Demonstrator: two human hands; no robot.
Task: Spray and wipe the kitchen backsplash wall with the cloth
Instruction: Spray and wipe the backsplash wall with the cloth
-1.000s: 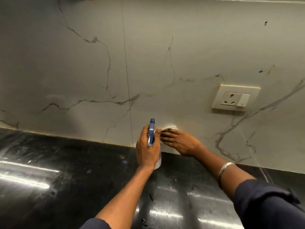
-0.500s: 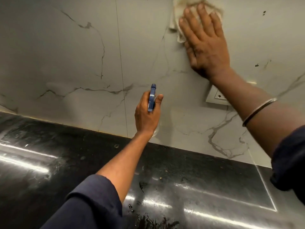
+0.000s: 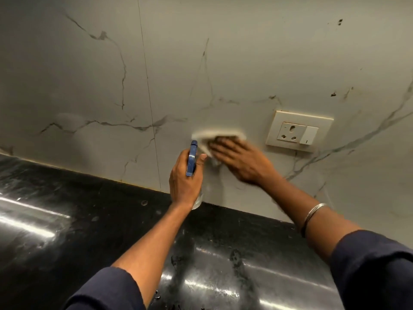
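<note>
Grey wall gets wiped lower now: right hand, flat on the cloth, slid down (fast, blurry) while left hand grips the spray bottle.

From my end the right grip is smeared, so I cannot count its fingers or see where they end on the cloth, which is itself a soft pale blur with its lower part covered by that grip. The left grip hides nearly all of the spray bottle — only the blue head and a sliver of clear base show — and I cannot tell whether a finger sits on the trigger. Both sleeves and the table run off the bottom edge, and the dark specks on the backsplash wall are too small to name.
</note>
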